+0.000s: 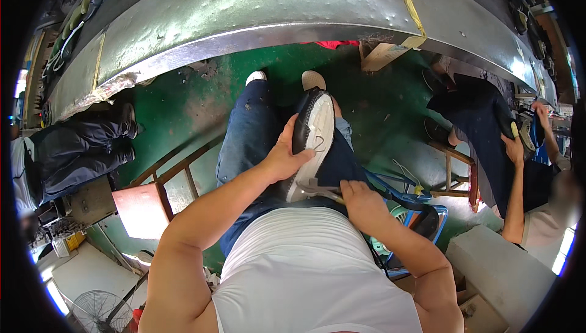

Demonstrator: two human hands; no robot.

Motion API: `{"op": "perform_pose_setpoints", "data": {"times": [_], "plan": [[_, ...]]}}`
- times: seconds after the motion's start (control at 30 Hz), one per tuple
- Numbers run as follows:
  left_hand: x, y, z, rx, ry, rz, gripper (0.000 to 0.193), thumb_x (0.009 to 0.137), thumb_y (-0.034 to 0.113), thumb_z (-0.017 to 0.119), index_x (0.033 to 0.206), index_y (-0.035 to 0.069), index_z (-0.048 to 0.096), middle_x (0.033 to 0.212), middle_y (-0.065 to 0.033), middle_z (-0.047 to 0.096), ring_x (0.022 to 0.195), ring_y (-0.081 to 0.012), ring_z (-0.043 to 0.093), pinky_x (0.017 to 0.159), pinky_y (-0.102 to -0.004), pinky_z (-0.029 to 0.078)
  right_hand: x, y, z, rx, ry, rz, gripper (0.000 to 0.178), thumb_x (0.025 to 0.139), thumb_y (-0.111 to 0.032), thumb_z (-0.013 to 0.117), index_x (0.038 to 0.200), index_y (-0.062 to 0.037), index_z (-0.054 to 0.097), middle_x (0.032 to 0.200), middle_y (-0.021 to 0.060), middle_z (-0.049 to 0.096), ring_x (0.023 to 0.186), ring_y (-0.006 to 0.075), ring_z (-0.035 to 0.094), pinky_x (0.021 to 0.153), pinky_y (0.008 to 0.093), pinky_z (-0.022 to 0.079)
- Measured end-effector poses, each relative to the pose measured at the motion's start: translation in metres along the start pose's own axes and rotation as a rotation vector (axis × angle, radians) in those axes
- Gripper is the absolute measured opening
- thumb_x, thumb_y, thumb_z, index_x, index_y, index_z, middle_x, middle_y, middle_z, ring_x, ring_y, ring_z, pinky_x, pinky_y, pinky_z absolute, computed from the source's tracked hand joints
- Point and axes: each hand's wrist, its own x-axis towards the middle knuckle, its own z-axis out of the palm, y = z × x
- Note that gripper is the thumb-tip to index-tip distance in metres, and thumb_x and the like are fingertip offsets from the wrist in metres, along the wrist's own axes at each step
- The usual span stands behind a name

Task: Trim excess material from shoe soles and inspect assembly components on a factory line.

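And here's the left hand (285,157), clamped on the shoe (301,130), thumb pressing over the edge of the pale sole (321,122), fingers wrapped round the dark side! The shoe lies sole up above the lap, toe pointing toward the metal bench (256,6). Over to the right hand (364,206): fingers curled together, closed on the end of a slim tool (326,192), whose flat head sits over the near end of the sole; whether it's touching, I can't tell. Green floor (195,104) below, a stool (143,208) to the left, and a co-worker's hand (514,148) well apart, off to the right.
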Motion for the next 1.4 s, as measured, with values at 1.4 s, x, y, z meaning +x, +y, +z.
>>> {"op": "perform_pose_setpoints", "data": {"times": [1.4], "plan": [[0.220,0.396,-0.098,0.597,0.323,0.367,0.085,0.087,0.036,0.073,0.157,0.015,0.030,0.153,-0.0154,0.039,0.121,-0.0302,0.059,0.104,-0.0417,0.045,0.169,0.233,-0.294,-0.237,1.125,0.298,0.045,0.091,-0.030,0.068,0.120,0.0033,0.056,0.110,0.0233,0.063,0.101,0.0429,0.060,0.088,0.0492,0.046]]}}
